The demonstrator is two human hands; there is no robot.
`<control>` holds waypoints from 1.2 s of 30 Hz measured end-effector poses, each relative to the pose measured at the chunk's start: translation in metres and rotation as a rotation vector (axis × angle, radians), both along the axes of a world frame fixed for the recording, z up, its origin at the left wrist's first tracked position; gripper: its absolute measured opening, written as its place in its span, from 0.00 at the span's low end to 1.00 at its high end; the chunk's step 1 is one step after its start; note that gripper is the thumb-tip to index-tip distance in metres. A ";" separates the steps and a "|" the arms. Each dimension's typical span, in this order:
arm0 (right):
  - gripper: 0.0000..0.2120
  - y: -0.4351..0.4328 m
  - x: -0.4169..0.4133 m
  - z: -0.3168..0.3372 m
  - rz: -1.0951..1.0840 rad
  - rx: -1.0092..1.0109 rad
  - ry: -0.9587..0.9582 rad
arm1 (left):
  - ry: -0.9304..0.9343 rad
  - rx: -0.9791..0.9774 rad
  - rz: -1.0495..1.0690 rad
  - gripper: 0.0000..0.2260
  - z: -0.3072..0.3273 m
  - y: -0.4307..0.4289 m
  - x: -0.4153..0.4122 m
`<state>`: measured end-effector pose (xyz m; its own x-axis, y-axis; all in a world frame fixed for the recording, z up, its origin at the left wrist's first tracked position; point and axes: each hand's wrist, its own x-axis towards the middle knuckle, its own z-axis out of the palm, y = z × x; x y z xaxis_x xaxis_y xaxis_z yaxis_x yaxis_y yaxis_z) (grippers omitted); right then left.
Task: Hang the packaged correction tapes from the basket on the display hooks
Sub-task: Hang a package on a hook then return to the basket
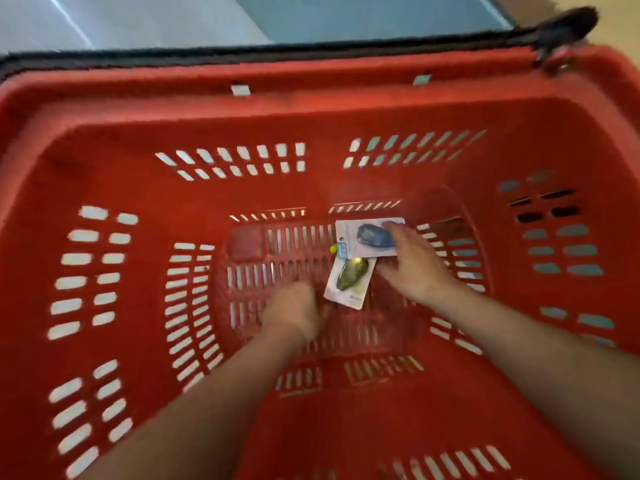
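Observation:
Two packaged correction tapes lie on the floor of a red plastic basket (104,140). One white card holds a blue tape (367,237), and a second card with a green tape (348,284) lies just below it. My right hand (412,268) reaches in from the right and grips the right edge of the blue tape's card, thumb near the green one. My left hand (294,310) is down on the basket floor just left of the green tape's card, fingers curled, blurred by motion; no package shows in it.
The basket has slotted walls and a black handle (561,32) folded along its far rim. Pale floor (138,19) shows beyond the basket. The display hooks are out of view.

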<state>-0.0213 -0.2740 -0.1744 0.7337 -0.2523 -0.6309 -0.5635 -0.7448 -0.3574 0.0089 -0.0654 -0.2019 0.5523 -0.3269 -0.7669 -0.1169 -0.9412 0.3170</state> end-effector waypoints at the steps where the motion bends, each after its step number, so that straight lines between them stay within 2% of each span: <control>1: 0.36 -0.002 0.005 -0.016 0.079 -0.026 0.009 | -0.034 -0.033 0.013 0.25 -0.017 -0.014 -0.004; 3: 0.40 -0.005 0.010 -0.041 0.221 -0.092 0.046 | -0.107 -0.092 0.086 0.34 -0.038 -0.040 -0.012; 5: 0.41 -0.007 0.010 -0.053 0.258 -0.147 0.093 | -0.151 -0.079 0.204 0.37 -0.046 -0.056 -0.018; 9: 0.41 -0.005 0.008 -0.053 0.245 -0.280 0.107 | -0.284 -0.046 0.094 0.29 -0.060 -0.054 -0.022; 13: 0.42 -0.004 0.003 -0.048 0.136 -0.262 0.142 | -0.209 -0.119 0.079 0.23 -0.052 -0.034 -0.017; 16: 0.42 0.000 -0.008 -0.043 -0.232 -0.055 0.083 | -0.256 -0.213 0.138 0.18 -0.045 -0.016 -0.013; 19: 0.31 0.012 -0.015 -0.023 -0.773 0.328 0.078 | -0.179 -0.268 0.360 0.13 -0.025 -0.007 -0.011; 21: 0.25 0.024 -0.024 -0.012 -0.956 0.538 0.142 | -0.057 -0.324 0.569 0.12 0.000 -0.006 -0.014; 24: 0.22 0.047 -0.037 0.020 -1.104 0.692 0.105 | 0.065 -0.394 0.850 0.13 0.045 -0.005 -0.024; 28: 0.12 0.066 -0.050 0.089 -1.301 0.807 -0.007 | 0.148 -0.517 1.131 0.17 0.121 0.001 -0.035; 32: 0.16 0.083 -0.054 0.186 -1.396 1.006 -0.091 | 0.156 -0.588 1.170 0.18 0.214 0.012 -0.042; 36: 0.21 0.092 -0.057 0.293 -1.352 1.007 -0.172 | 0.255 -0.674 1.176 0.18 0.322 0.021 -0.042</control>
<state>-0.0785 -0.1822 0.1182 0.4177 -0.2879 -0.8618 -0.4668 0.7457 -0.4754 -0.0334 -0.0442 0.1200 0.6292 -0.1149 -0.7687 0.7623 -0.1022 0.6392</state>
